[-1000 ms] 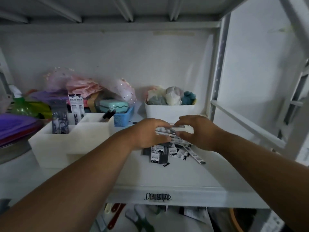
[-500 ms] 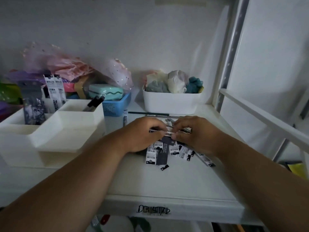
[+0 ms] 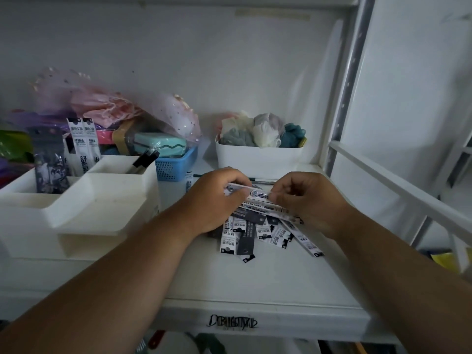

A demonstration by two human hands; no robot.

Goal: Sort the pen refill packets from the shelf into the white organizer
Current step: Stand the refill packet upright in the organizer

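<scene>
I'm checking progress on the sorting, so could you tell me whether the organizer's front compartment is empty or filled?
Cannot tell: the organizer's front compartment shows only its wall and rim; its floor is hidden.

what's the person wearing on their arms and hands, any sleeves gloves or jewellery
Nothing that shows. The left hand and right hand are bare, without gloves, rings or a watch in view, and both forearms are uncovered to the frame's edge, so no sleeve is visible.

the packets (image 3: 81,143) standing in the white organizer (image 3: 102,200) carry chinese print too blurred to read. a black scrawl (image 3: 233,322) on the shelf edge (image 3: 306,320) is illegible.
</scene>
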